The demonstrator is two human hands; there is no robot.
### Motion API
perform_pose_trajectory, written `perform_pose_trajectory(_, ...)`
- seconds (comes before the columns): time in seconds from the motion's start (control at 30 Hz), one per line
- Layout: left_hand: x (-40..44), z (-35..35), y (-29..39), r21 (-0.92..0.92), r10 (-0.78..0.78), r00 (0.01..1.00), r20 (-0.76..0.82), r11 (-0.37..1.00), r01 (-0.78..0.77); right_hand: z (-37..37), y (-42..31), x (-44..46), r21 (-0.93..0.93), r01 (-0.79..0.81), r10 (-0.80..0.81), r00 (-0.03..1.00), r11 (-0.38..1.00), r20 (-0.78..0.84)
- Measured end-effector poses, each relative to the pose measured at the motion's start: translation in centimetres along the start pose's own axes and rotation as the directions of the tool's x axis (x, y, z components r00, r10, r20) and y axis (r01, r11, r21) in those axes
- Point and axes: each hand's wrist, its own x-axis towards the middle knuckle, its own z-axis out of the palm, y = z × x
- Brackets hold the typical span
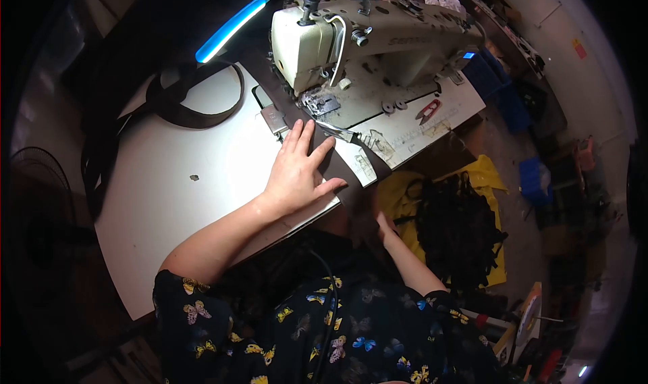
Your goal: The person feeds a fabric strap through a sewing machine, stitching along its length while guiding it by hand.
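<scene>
Lettering (pixel 409 41) on sewing machine (pixel 378 29); illegible

I'm standing in what looks like a sewing workshop, because a big sewing machine (pixel 378 33) sits on a white table (pixel 155 208), with a long dark strip (pixel 335 158) by its foot and red snips (pixel 428 112) close by. A bright lamp (pixel 233 29) shines next to the machine, and lower down a heap of dark bits (pixel 453 228) lies on a yellow sheet (pixel 482 171). I can see blue bins (pixel 496 90) past the table's end and a fan (pixel 44 181) on the other side.
</scene>
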Motion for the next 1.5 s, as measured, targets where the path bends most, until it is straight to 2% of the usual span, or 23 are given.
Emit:
perform_pose_trajectory(0.07,0.1,0.0,0.0,0.004,-0.004,1.000,0.003,1.000,0.004,0.0,2.2,1.2,-0.110,0.152,-0.176,0.949,0.982,-0.261)
perform_pose_trajectory(0.13,0.0,-0.1,0.1,0.005,-0.010,1.000,0.007,1.000,0.010,-4.4,4.3,1.7,-0.022,0.141,-0.133,0.852,0.990,-0.507)
perform_pose_trajectory(0.17,0.0,-0.2,0.0,0.008,-0.011,1.000,0.007,1.000,0.011,-5.0,-5.0,-0.8,0.016,0.215,-0.141,0.690,0.977,-0.710)
perform_pose_trajectory(0.2,0.0,-0.2,0.1,0.011,-0.013,1.000,0.006,1.000,0.013,-9.9,-0.6,-0.3,-0.154,0.247,-0.266,0.530,0.957,-0.805)
perform_pose_trajectory(0.27,0.1,-0.3,0.2,-0.005,-0.021,1.000,-0.002,1.000,0.021,-15.6,-3.5,-3.5,0.149,0.293,0.044,0.337,0.945,-0.941)
perform_pose_trajectory(0.33,0.1,-0.1,0.2,-0.023,-0.022,1.000,-0.008,1.000,0.022,-18.8,-3.7,-6.4,0.136,0.173,0.102,0.191,0.975,-0.976)
perform_pose_trajectory(0.37,0.1,0.3,0.0,0.025,-0.017,1.000,-0.009,1.000,0.017,-19.2,-1.8,-7.2,0.132,0.173,0.099,0.189,0.976,-0.977)
perform_pose_trajectory(0.43,0.0,0.9,-0.5,0.068,-0.014,1.000,-0.012,0.998,0.014,-19.4,3.8,-8.4,0.101,0.032,0.072,0.497,0.994,-0.865)
perform_pose_trajectory(0.5,-0.1,1.3,-0.9,0.120,0.008,1.000,-0.011,0.993,-0.006,-16.1,7.0,-9.9,0.317,-0.191,0.320,0.843,0.929,-0.432)
perform_pose_trajectory(0.53,-0.1,1.1,-0.7,0.120,0.007,1.000,-0.012,0.993,-0.005,-13.3,4.9,-10.9,0.266,-0.226,0.249,0.967,0.937,-0.057)
perform_pose_trajectory(0.57,0.0,0.6,-0.3,0.060,0.000,1.000,-0.028,0.998,0.002,-10.3,-1.5,-10.9,0.339,-0.362,0.338,0.932,0.868,0.129)
perform_pose_trajectory(0.6,0.0,0.2,0.1,0.001,-0.008,0.999,-0.041,1.000,0.008,-10.9,2.2,-10.2,0.510,-0.489,0.205,0.833,0.708,0.514)
perform_pose_trajectory(0.67,0.1,-0.2,0.4,0.009,-0.003,0.999,-0.033,1.000,0.004,-9.0,-3.6,-11.4,0.370,-0.615,0.291,0.714,0.697,0.637)
perform_pose_trajectory(0.73,0.1,-0.3,0.3,0.014,0.010,1.000,-0.019,1.000,-0.010,-11.0,-5.3,-11.8,0.125,-0.453,0.242,0.667,0.883,0.705)
perform_pose_trajectory(0.83,-0.1,0.8,-0.6,0.054,0.018,0.999,-0.034,0.998,-0.017,-14.8,-8.8,-13.4,-0.163,-0.578,0.487,0.466,0.800,0.739)
perform_pose_trajectory(0.97,0.1,0.2,0.0,0.015,-0.012,0.999,-0.035,1.000,0.012,-19.3,-11.2,-18.2,-0.387,-0.593,0.665,0.369,0.706,0.649)
perform_pose_trajectory(1.07,0.1,0.0,0.1,0.015,-0.007,1.000,-0.024,1.000,0.007,-23.5,-5.2,-24.3,-0.551,-0.561,0.776,0.321,0.618,0.543)
perform_pose_trajectory(1.13,0.1,0.3,-0.1,0.000,-0.021,0.999,-0.030,1.000,0.021,-24.8,-4.4,-25.5,-0.826,-0.453,0.938,0.075,0.335,0.339)
perform_pose_trajectory(1.2,0.0,0.5,-0.2,0.012,-0.020,0.999,-0.037,1.000,0.020,-22.9,-10.1,-24.9,-0.717,-0.585,0.902,0.063,0.381,0.427)
perform_pose_trajectory(1.27,0.0,0.5,-0.3,0.024,-0.016,0.999,-0.043,1.000,0.017,-23.4,-10.1,-26.2,-0.329,-0.904,0.782,0.008,0.271,0.623)
perform_pose_trajectory(1.33,0.0,0.5,-0.2,-0.003,-0.039,0.998,-0.039,0.999,0.039,-22.8,-10.8,-25.9,-0.288,-0.908,0.781,0.065,0.305,0.621)
perform_pose_trajectory(1.4,0.1,0.3,-0.1,-0.010,-0.039,0.999,-0.034,0.999,0.039,-20.4,-13.1,-25.6,-0.379,-0.794,0.823,0.249,0.475,0.511)
perform_pose_trajectory(1.5,0.2,0.0,0.1,-0.017,-0.041,0.999,-0.023,0.999,0.041,-21.6,-10.4,-25.9,-0.392,-0.804,0.761,0.113,0.448,0.638)
